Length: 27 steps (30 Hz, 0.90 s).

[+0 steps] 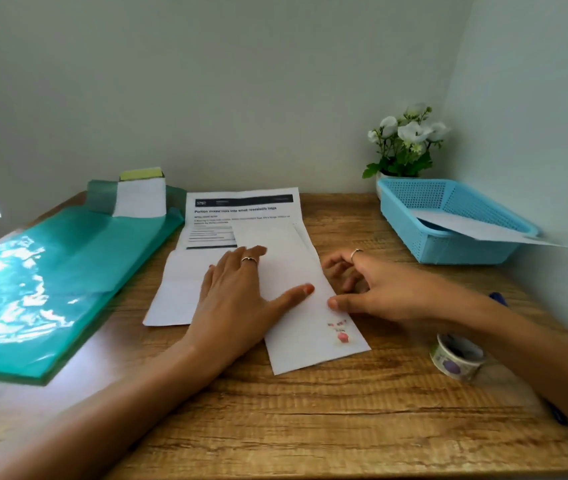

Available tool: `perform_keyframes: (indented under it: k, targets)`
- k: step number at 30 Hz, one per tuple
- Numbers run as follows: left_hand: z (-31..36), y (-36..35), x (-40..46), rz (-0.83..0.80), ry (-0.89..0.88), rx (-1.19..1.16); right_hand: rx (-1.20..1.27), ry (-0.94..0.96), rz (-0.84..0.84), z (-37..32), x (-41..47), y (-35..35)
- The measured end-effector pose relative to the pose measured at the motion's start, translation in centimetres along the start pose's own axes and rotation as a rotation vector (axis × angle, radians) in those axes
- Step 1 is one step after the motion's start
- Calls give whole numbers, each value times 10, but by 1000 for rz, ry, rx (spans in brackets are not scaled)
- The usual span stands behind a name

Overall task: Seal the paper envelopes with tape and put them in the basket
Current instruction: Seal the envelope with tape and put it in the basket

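A long white envelope point(305, 323) lies at the middle of the wooden desk, with a strip of patterned tape near its front end. My left hand point(237, 292) rests flat on it, fingers spread, thumb pointing right. My right hand point(372, 289) sits at the envelope's right edge with its thumb tip touching the paper and fingers curled loosely. A roll of patterned tape point(457, 356) stands on the desk under my right forearm. The blue plastic basket point(448, 251) at the back right holds one white envelope point(476, 226) that sticks out over its right rim.
A printed sheet point(241, 209) and a folded white paper point(175, 292) lie under and behind the envelope. A green plastic folder point(50, 271) covers the left side, with a notepad point(142, 195) behind it. A potted white flower point(403, 147) stands in the corner. A blue pen point(498, 297) lies at the right.
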<state>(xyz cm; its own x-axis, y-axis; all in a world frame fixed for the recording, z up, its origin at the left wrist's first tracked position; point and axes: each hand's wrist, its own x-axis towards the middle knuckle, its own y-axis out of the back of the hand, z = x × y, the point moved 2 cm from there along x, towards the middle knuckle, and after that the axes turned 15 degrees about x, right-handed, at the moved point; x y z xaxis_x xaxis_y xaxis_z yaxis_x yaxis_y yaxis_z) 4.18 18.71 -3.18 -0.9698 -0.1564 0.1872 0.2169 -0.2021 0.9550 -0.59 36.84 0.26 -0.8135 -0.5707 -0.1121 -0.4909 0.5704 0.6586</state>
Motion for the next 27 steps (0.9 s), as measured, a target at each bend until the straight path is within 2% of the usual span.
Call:
perform_keyframes:
  k: [3,6,11,15,20,23,27]
  targets:
    - [-7,-6,3,-82,130,101,97,-74,21,-5,4,2]
    - [-1,-9,2,-133,93,128,151,-105,42,-5,7,2]
    - [10,-7,5,-108,85,40,265,-123,52,-3,3,1]
    - [17,1,5,-11,96,-208,370,-125,49,-1,-4,0]
    - [20,12,2,35,134,-581,451,-134,62,-1,-8,-1]
    - [14,12,2,50,162,-694,496,-132,72,-1,-9,-2]
    - [10,18,3,120,188,-807,744,-124,148,-3,-13,-2]
